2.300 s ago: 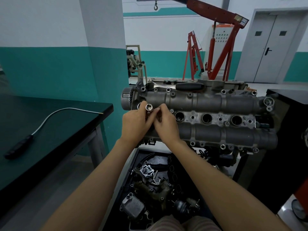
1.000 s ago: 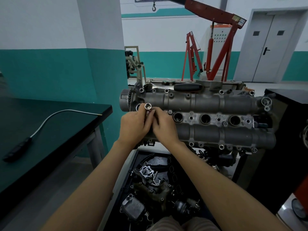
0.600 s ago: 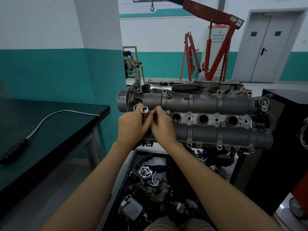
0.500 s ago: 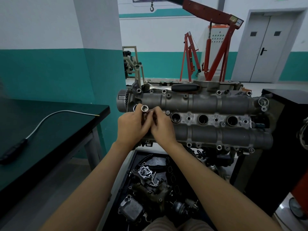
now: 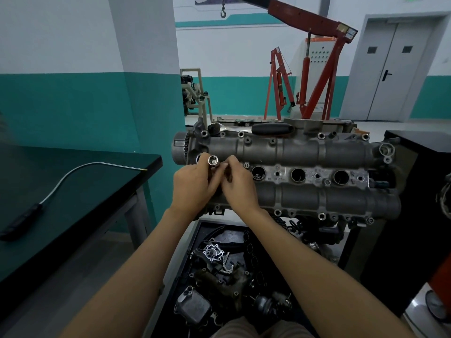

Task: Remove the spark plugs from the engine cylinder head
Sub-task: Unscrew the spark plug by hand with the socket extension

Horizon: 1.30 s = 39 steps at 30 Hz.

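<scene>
The grey cylinder head [image 5: 305,152] lies lengthwise on its stand, with three open spark plug wells [image 5: 298,174] in a row along its middle. At its left end both my hands meet over the leftmost well, which they hide. My left hand [image 5: 192,185] and my right hand [image 5: 238,186] pinch a shiny steel socket [image 5: 213,161] whose open hex end faces up toward me. No spark plug shows in any well or in my fingers.
A dark green workbench [image 5: 73,191] stands at left with a flexible pick-up tool [image 5: 36,206] on it. A black tray of engine parts [image 5: 219,276] lies below the head. A black cabinet [image 5: 415,191] is at right, a red engine crane [image 5: 317,69] behind.
My hands stay on the socket at the left end of the head. Only small finger shifts and a slight camera drift show.
</scene>
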Available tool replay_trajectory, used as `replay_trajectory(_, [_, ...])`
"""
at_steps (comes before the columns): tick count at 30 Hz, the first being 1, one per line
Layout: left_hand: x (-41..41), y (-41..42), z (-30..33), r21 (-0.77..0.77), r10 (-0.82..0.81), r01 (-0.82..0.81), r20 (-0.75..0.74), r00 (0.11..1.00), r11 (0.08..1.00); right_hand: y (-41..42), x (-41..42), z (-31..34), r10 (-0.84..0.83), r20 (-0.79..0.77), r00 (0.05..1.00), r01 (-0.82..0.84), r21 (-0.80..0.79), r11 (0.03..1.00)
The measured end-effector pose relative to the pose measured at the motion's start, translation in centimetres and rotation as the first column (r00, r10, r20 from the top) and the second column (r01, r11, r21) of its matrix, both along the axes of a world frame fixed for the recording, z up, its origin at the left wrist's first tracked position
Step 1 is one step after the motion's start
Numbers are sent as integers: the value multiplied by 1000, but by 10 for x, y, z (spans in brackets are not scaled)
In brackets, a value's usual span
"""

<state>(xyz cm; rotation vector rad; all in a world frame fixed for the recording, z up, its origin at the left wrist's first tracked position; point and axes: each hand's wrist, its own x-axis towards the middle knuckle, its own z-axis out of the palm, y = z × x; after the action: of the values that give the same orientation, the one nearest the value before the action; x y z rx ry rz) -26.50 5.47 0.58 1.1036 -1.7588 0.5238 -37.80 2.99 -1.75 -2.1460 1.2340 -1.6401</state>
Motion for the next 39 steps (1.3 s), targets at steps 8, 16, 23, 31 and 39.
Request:
replay_trajectory(8, [1, -2, -1, 2, 29, -29, 3, 1000, 1000, 0, 0, 2, 24, 13, 1000, -24, 50, 998])
replay_trajectory(16, [1, 1, -1, -7, -26, 26, -15, 1000, 1000, 0, -1, 0, 57, 27, 998, -57, -19, 998])
replay_trajectory(23, [0, -3, 0, -5, 35, -35, -12, 999, 999, -2, 1, 1, 8, 54, 999, -11, 59, 998])
replay_trajectory(31, [0, 1, 0, -20, -8, 8, -3, 1000, 1000, 0, -1, 0, 79, 13, 997, -79, -38, 996])
replay_trajectory(39, [-2, -3, 0, 5, 28, -28, -35, 999, 1000, 1, -1, 1, 26, 28, 999, -27, 8, 1000])
